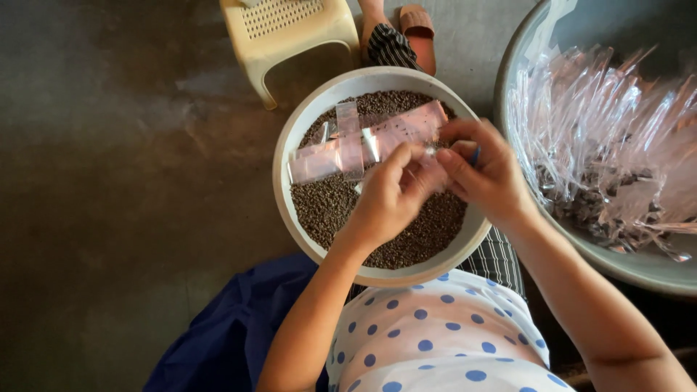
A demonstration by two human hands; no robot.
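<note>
- Small clear plastic bag (428, 156), centre of the frame over the white bowl (290, 138) of dark seeds (327, 207): thin, light, slippery; best held at its mouth edges.
- Left hand (388, 196) and right hand (490, 170) both pinch it.
- Filled bags (602, 138) fill the basin at right.

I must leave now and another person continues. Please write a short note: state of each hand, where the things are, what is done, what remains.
Left hand and right hand: together pinching one small clear bag over the white bowl of dark seeds.
Loose empty bags lie on the seeds.
Done: filled bags piled in the grey basin at right.
Left: many seeds remain.
</note>
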